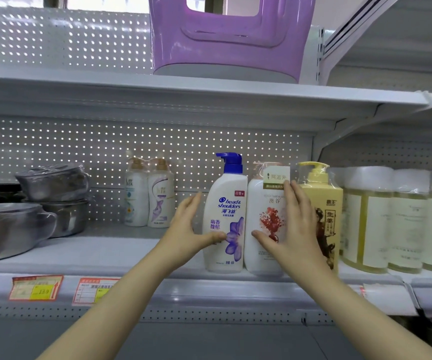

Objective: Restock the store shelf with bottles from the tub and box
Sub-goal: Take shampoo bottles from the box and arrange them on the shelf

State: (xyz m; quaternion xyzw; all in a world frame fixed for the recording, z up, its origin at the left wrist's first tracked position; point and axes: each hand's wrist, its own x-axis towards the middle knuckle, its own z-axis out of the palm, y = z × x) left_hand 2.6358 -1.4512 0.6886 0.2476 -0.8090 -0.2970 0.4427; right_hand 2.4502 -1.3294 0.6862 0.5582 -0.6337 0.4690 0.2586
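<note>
Both hands lie with straight fingers against bottles at the front of the white metal shelf, and neither is closed round anything. The left hand stands along the left side of the white shampoo bottle with a blue pump and a purple flower on its label, fingers pointing up and thumb resting on the bottle's front. The right hand lies flat on the right front of the white bottle with a red flower print and a pale paper tag, its thumb spread across the lower label. These two bottles stand upright and touch each other between the hands.

Just right of the right hand, partly behind it, stands a yellow pump bottle in clear film. Further right is a row of film-wrapped bottles of pale yellow liquid. Left of the left hand and further back, against the perforated white back panel, two small white bottles wrapped together stand well apart from the hands. Far to the left sit film-wrapped steel pots. Above the hands, on the upper shelf, sits a purple plastic tub. Below the left forearm, red and yellow price tags are on the shelf edge.
</note>
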